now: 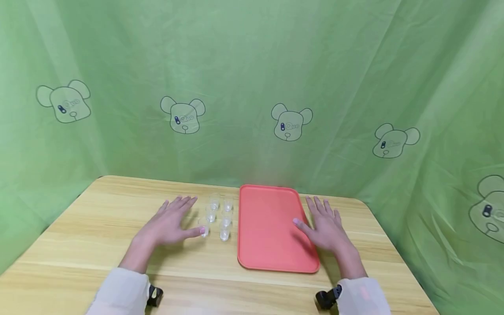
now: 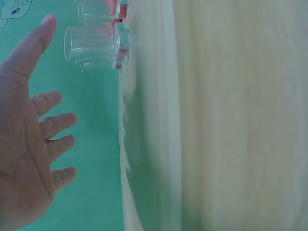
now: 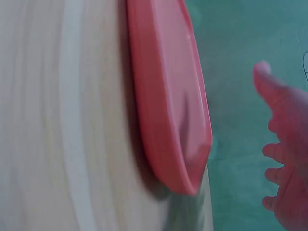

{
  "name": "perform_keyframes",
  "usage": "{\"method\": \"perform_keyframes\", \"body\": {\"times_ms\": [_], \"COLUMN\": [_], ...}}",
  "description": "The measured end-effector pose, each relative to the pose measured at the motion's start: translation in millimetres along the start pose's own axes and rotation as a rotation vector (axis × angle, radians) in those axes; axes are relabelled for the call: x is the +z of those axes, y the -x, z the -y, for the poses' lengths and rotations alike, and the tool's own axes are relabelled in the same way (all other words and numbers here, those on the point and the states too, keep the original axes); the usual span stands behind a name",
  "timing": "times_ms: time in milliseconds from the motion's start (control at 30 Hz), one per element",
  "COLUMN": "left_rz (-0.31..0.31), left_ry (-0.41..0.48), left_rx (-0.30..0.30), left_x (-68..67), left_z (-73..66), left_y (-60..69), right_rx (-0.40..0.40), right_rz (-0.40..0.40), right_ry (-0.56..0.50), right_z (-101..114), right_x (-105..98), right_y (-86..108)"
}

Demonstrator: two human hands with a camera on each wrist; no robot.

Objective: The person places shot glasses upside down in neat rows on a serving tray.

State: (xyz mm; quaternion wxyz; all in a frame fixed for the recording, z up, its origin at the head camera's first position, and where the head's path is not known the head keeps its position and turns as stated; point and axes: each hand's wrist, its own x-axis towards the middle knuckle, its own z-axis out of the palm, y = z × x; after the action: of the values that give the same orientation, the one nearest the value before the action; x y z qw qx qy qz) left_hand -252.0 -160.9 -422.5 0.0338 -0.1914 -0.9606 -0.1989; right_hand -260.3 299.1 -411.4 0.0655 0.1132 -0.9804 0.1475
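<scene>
Several small clear glasses (image 1: 224,232) stand in two rows on the wooden table, left of a red tray (image 1: 271,227). My left hand (image 1: 169,225) hovers palm down just left of the glasses, fingers straight and spread. Its thumb overlaps the nearest left glass in the head view, while the left wrist view shows it apart from the glasses (image 2: 96,45). Over the tray's right edge, my right hand (image 1: 324,227) is held with fingers extended, holding nothing. In the right wrist view that hand (image 3: 293,154) appears above the tray (image 3: 159,96), not touching it.
The light wooden table (image 1: 78,236) reaches to a green curtain (image 1: 236,65) with printed bear heads, which hangs behind and at both sides. Black wrist devices (image 1: 155,296) are strapped at both sleeves.
</scene>
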Motion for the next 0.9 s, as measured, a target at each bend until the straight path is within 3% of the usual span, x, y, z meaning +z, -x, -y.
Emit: {"method": "perform_keyframes", "body": {"times_ms": [400,667,900], "left_rz": [0.058,0.081,0.095], "left_ry": [0.077,0.105,0.191], "left_rx": [-0.039,-0.032,-0.024], "left_x": [4.7,8.6,17.0], "left_z": [-8.7,-12.3,-13.1], "left_y": [-3.8,-6.3,-13.2], "right_rx": [0.068,0.175,0.239], "right_rz": [-0.036,-0.037,-0.045], "right_ry": [-0.295,-0.429,-0.496], "right_z": [-7.2,-16.0,-19.3], "right_x": [7.6,21.5,30.2], "right_y": [-0.3,0.3,2.2]}}
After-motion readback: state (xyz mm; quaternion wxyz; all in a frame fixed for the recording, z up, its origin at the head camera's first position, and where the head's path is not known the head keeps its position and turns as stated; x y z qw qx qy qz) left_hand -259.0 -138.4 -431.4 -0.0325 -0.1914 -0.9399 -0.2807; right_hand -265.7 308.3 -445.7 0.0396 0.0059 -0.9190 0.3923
